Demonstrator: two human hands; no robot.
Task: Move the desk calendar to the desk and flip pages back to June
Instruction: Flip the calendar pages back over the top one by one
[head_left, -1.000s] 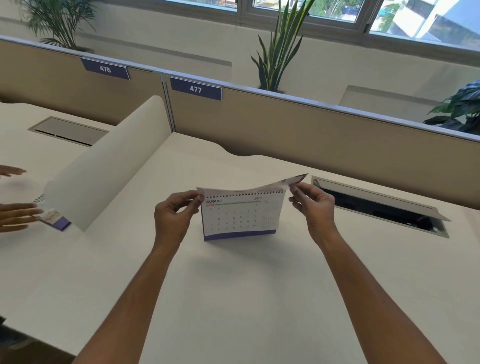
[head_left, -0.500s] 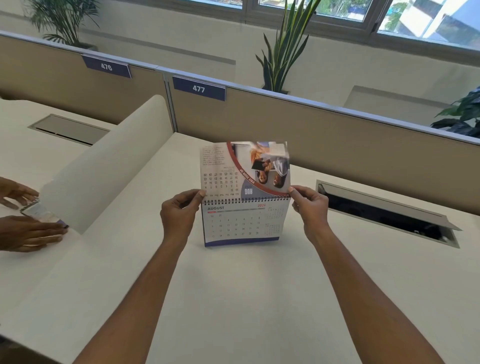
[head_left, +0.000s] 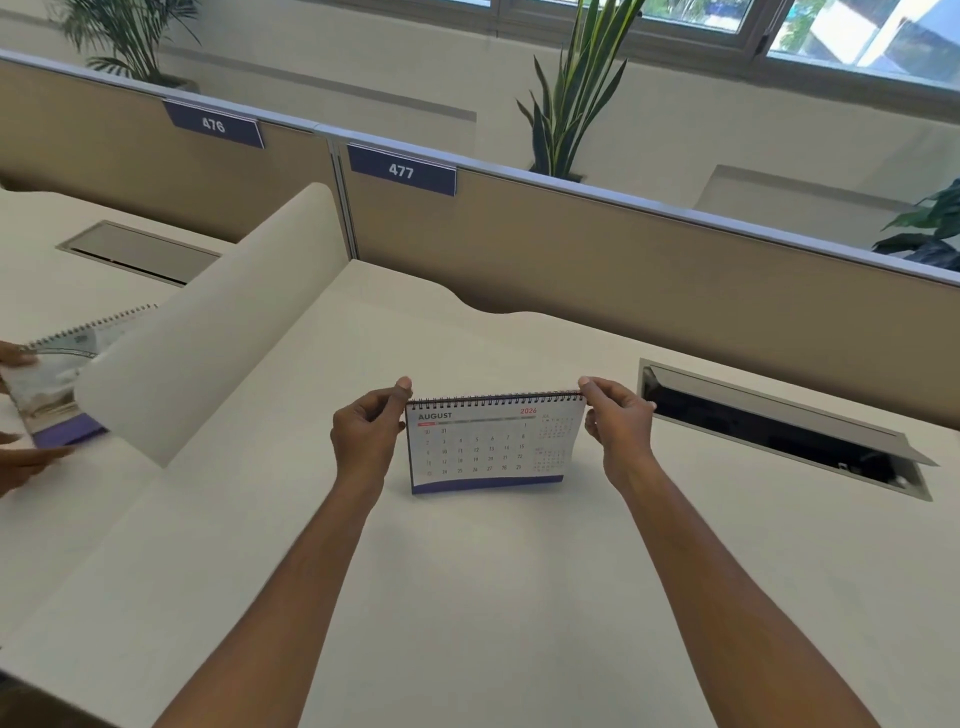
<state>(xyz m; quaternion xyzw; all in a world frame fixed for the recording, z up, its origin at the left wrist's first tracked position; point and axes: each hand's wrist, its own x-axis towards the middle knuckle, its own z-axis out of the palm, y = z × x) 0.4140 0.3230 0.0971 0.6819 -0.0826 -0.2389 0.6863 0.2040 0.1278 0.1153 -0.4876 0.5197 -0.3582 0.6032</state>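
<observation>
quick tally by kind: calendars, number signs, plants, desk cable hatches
calendars: 2, the desk calendar showing August and a second calendar at far left
number signs: 2, sign 476 and sign 477
plants: 3, palm, tall plant, dark plant
cable hatches: 2, closed hatch, open hatch
total: 9

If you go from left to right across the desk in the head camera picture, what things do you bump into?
Another person's calendar → curved divider → left hand → desk calendar showing August → right hand → open cable hatch.
</observation>
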